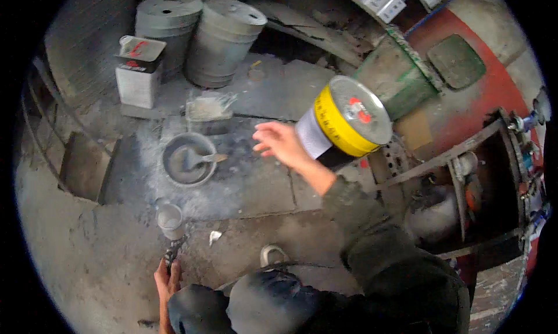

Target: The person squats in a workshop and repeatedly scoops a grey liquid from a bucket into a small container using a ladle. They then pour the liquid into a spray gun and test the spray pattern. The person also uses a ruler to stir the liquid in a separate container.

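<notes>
The left hand (pixel 167 280), low in the view, has its grip wrapped around the dark handle of a tool (pixel 172 250) (by its shape, it looks like a spray gun). A translucent cup (pixel 170 216) sits at the tool's far end, held out over the stained grey floor (pixel 261 194).

The right hand (pixel 282 143) reaches forward from a dark green sleeve (pixel 372 229), its grip released and the fingers loosely spread. It is between a round grey basin (pixel 174 145) on its left and a large pail (pixel 349 119) on its right. The pail has a silver lid and a yellow band; the wrist overlaps its lower edge, and whether they touch I cannot tell.

A flat brush (pixel 203 158) rests in the basin, its handle across the right rim. Just beyond the basin lies a shallow tray (pixel 209 108) partly covered by clear plastic. Farther back stand a white rectangular tin (pixel 136 85) with a dark upper part and two grey drums (pixel 224 43), side by side. A green bin (pixel 401 72) stands behind the pail, and a white scrap (pixel 215 237) lies near the cup.
</notes>
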{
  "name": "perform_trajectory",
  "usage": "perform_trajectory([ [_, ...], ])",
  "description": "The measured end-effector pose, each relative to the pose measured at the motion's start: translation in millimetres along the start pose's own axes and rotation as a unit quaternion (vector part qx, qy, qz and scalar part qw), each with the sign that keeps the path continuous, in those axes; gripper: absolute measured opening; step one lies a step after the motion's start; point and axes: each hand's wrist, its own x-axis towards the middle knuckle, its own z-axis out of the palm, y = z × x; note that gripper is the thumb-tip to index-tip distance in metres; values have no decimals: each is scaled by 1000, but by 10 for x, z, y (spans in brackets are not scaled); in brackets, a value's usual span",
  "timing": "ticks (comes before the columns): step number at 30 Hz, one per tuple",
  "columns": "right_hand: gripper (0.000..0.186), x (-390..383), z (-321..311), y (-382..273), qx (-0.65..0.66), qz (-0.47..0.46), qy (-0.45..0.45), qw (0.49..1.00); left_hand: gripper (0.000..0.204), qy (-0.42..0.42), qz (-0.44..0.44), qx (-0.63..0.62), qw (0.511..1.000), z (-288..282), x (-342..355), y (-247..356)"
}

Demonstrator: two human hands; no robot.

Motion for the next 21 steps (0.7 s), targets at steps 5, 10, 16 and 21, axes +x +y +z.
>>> perform_trajectory([
  [5,19,-192,-1766,-880,-244,-164,233,927,28,-56,31,39,997,47,138,-349],
  [10,29,43,-2784,-852,-401,146,201,882,26,-65,26,60,996,246,143,-405],
  [16,28,364,-2609,-874,-362,153,177,903,26,-98,79,133,983,141,116,-398],
  [21,18,-65,-2287,-914,-69,161,148,973,27,-119,90,184,972,200,-3,-416],
])
